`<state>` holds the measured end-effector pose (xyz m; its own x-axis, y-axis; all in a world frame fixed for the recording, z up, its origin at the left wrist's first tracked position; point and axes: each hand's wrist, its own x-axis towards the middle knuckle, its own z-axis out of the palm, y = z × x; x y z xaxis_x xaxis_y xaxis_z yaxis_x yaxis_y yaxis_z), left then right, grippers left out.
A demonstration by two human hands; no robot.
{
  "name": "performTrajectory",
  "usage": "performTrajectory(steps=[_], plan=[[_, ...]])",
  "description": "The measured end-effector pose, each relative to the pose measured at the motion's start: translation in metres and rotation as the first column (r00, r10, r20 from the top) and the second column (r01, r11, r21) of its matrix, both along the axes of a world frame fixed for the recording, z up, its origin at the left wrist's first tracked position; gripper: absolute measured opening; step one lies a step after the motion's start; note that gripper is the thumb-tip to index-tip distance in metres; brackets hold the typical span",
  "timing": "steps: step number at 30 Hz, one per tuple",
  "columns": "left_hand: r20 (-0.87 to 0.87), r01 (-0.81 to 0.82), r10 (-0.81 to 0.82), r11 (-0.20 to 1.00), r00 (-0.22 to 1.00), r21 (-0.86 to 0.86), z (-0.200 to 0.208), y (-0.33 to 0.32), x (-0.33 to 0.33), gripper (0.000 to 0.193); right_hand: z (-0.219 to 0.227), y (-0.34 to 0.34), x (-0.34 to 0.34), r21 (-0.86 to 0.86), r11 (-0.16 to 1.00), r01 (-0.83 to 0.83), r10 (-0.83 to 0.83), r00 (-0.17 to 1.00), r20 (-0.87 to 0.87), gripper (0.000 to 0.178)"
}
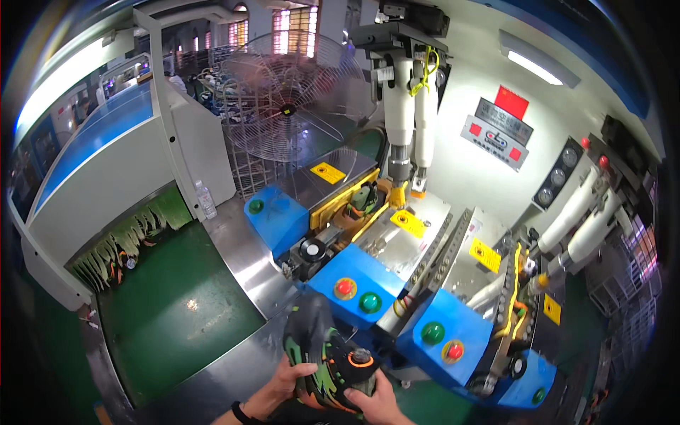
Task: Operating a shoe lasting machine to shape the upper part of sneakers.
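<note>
While I watch through the head camera, I have both hands clamped on a black shoe with green and orange markings, low in the centre of the frame. The left hand grips its left side, thumb laid across the patterned upper, and the right hand holds the lower right part with its thumb pressed on the surface; most of the fingers I cannot see. A dark wristband circles the left wrist at the lower edge.

Just above the shoe, in the middle of the frame, I see a blue control box bearing a red button and a green button. A second blue box sits to its right with a similar pair. Farther up, another green and black shoe sits in the machine, near the foot of a white press column.

At the left of the frame I have a green conveyor belt running under a strip curtain, with a clear bottle standing beside it. A large wire fan fills the upper centre-left
</note>
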<state>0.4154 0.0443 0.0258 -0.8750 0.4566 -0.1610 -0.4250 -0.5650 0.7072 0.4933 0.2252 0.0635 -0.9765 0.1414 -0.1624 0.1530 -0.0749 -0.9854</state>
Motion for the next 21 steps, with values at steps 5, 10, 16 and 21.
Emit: performTrajectory(steps=[5, 10, 16, 21], plan=[[-0.253, -0.189, 0.134, 0.959, 0.958, -0.211, 0.023, 0.057, -0.158, 0.073, -0.001, 0.038, -0.019, 0.022, 0.974, 0.225, -0.226, 0.972, 0.069, 0.055], [-0.525, -0.284, -0.226, 0.635, 0.821, -0.719, -0.015, 0.137, -0.395, 0.088, 0.013, 0.043, -0.073, 0.019, 0.974, 0.227, -0.228, 0.967, 0.112, 0.057], [-0.502, -0.194, -0.557, 0.519, 0.661, -0.832, -0.046, 0.193, -0.519, 0.038, 0.049, 0.038, -0.128, 0.296, 0.915, 0.273, -0.317, 0.942, 0.11, 0.048], [0.009, 0.335, -0.461, 0.632, 0.887, -0.698, -0.006, 0.194, -0.566, 0.034, 0.055, 0.026, -0.162, 0.187, 0.874, 0.448, -0.472, 0.875, 0.11, 0.049]])
